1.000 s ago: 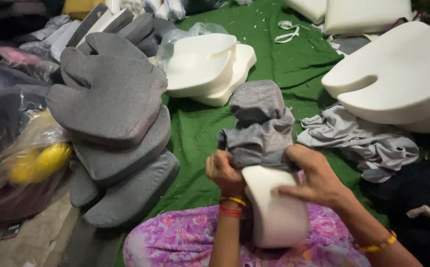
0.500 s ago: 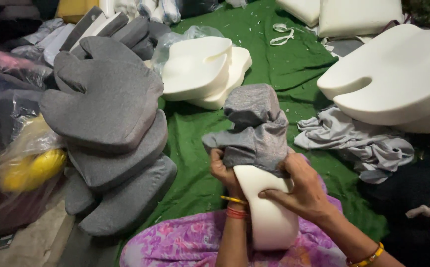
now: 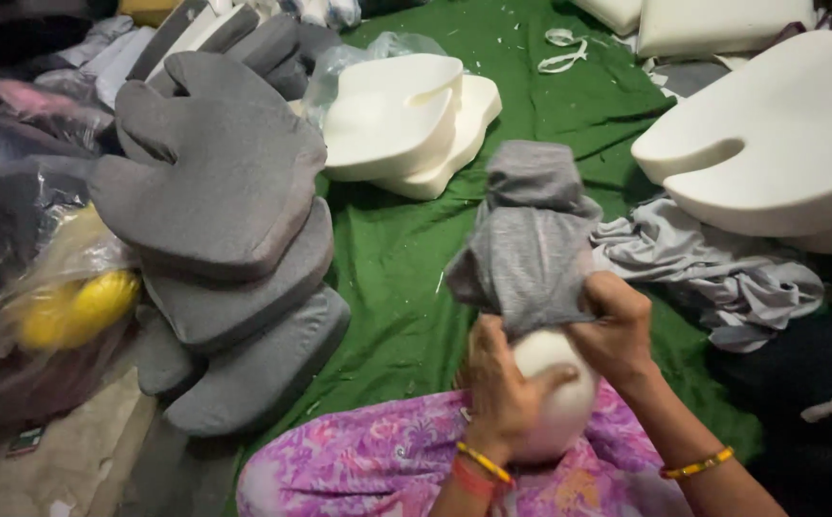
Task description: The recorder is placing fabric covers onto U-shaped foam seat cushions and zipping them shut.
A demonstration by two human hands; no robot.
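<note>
A white foam cushion point(image 3: 552, 362) stands on end in my lap, its upper part inside a grey fabric cover point(image 3: 529, 239). My left hand point(image 3: 504, 391) presses against the bare foam just below the cover's hem. My right hand point(image 3: 617, 327) grips the cover's lower edge on the right side of the foam. The cover's top is bunched and slack above the foam.
A stack of grey covered cushions point(image 3: 215, 239) lies to the left. Bare white foam cushions point(image 3: 406, 120) rest on the green cloth point(image 3: 397, 287) ahead, with a larger foam pile point(image 3: 770, 144) at right. Loose grey covers point(image 3: 712, 268) lie beside it. Plastic bags point(image 3: 43, 287) sit far left.
The cushion has tilted more upright and the grey cover has come further down over the foam. Both hands shifted lower along the foam with the cover's edge.
</note>
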